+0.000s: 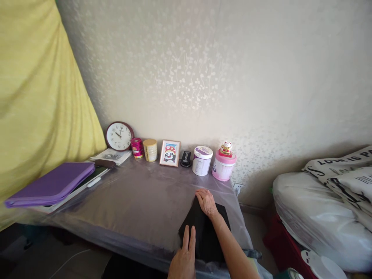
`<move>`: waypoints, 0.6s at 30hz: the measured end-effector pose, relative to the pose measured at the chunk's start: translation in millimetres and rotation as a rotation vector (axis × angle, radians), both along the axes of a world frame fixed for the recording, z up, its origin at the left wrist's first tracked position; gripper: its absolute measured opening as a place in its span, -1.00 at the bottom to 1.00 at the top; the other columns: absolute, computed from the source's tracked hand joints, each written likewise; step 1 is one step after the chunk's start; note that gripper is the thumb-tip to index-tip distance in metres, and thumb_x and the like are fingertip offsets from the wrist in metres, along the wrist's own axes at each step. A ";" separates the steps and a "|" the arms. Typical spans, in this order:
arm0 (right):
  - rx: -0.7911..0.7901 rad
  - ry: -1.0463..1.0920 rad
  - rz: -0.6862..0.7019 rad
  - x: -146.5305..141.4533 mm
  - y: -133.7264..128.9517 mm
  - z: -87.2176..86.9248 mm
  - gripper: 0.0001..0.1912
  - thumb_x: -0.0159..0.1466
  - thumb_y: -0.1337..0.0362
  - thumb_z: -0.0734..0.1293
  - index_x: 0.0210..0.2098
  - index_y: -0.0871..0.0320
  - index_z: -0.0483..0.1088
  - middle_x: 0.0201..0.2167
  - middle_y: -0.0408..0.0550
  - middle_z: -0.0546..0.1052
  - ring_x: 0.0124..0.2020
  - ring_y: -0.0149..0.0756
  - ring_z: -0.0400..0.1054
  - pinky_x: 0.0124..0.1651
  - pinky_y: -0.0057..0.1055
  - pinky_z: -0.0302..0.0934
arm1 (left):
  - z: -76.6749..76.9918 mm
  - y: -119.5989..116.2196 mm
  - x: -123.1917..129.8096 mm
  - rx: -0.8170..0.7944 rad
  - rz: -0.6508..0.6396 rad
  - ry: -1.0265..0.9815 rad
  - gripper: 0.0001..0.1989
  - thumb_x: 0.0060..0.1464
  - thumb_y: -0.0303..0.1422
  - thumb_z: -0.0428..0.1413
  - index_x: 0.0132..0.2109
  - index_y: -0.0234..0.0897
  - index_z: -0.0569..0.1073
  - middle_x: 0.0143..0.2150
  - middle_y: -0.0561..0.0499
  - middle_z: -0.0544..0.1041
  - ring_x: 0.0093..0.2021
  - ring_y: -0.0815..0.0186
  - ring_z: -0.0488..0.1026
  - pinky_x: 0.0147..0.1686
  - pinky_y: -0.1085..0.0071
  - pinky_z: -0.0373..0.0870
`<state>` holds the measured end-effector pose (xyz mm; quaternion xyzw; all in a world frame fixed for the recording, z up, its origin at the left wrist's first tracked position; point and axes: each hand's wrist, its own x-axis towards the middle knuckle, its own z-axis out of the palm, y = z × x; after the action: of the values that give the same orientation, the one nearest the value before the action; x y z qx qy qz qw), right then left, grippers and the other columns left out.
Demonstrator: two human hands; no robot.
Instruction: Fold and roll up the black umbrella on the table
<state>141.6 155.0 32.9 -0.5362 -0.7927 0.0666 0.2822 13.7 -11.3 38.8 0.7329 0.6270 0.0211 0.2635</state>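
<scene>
A folded black cloth [210, 240] lies at the right front of the covered table. My left hand [184, 257] reaches in from the front edge. Two of its fingers are stretched out and slightly apart on the cloth's near left side, while its thumb is hard to see. My right hand [207, 202] is at the cloth's far edge, its forearm crossing over the right part of the fabric. The right fingers are closed together and bent over the far corner; their tips are partly hidden.
A clear sheet covers the table [136, 205]. Along the wall stand a clock [119, 135], tins, a picture frame [170, 153], a black device [186, 158] and two tubs [202, 162]. A purple folder [55, 182] lies left. Stuffed bags [314, 217] are right.
</scene>
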 end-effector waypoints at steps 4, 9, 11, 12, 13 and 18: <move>0.015 0.000 -0.183 14.9 4.1 1.1 -0.69 0.29 0.28 0.08 -0.16 0.16 0.42 -0.15 0.00 0.50 -0.07 -0.29 0.32 0.05 -0.37 0.07 | 7.7 -3.5 1.1 -0.010 -0.004 0.020 -0.05 -0.24 -0.73 -0.15 0.28 -0.20 -0.36 0.33 -0.11 -0.41 -0.08 0.22 0.43 -0.20 0.44 0.34; 0.027 0.025 -0.412 60.4 -24.2 3.3 -0.63 0.29 0.29 0.01 -0.16 0.26 0.38 -0.16 0.13 0.48 -0.08 -0.19 0.33 0.02 -0.30 0.10 | 3.1 -7.8 0.4 0.075 0.003 0.001 -0.12 -0.17 -0.74 -0.21 0.27 -0.21 -0.38 0.33 -0.11 -0.38 -0.13 0.28 0.45 -0.23 0.46 0.34; 0.009 0.025 -0.500 79.1 -43.6 1.7 -0.63 0.28 0.26 0.02 -0.21 0.27 0.40 -0.23 0.17 0.50 -0.14 -0.16 0.37 -0.06 -0.32 0.15 | 1.7 -8.8 0.0 0.087 0.007 -0.006 -0.15 -0.13 -0.73 -0.23 0.27 -0.21 -0.38 0.34 -0.12 -0.36 -0.13 0.29 0.45 -0.21 0.46 0.33; -0.006 0.025 -0.523 86.5 -53.6 0.2 -0.63 0.27 0.25 0.02 -0.25 0.25 0.41 -0.28 0.16 0.51 -0.21 -0.15 0.40 -0.13 -0.33 0.17 | 1.7 -9.2 -0.2 0.090 0.007 -0.009 -0.16 -0.12 -0.73 -0.23 0.27 -0.21 -0.37 0.34 -0.12 -0.35 -0.12 0.30 0.45 -0.20 0.46 0.33; -0.035 0.030 -0.542 92.1 -63.2 -1.7 -0.63 0.27 0.23 0.03 -0.29 0.21 0.42 -0.33 0.12 0.53 -0.27 -0.17 0.42 -0.19 -0.35 0.18 | 2.0 -9.7 -0.3 0.091 0.006 -0.012 -0.16 -0.12 -0.72 -0.22 0.27 -0.21 -0.38 0.34 -0.13 -0.35 -0.12 0.30 0.44 -0.19 0.47 0.32; -0.210 0.178 -0.542 93.0 -97.6 -8.5 -0.60 0.24 0.05 0.04 -0.34 0.07 0.44 -0.38 0.03 0.55 -0.30 -0.14 0.44 -0.33 -0.38 0.16 | 3.6 -12.2 -0.4 0.105 0.003 -0.016 -0.14 -0.13 -0.72 -0.19 0.28 -0.23 -0.37 0.34 -0.14 -0.35 -0.10 0.28 0.44 -0.17 0.48 0.31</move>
<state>234.6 57.4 24.3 -0.7464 -0.5818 0.1174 0.3009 13.3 -23.5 42.4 0.7446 0.6240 0.0601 0.2294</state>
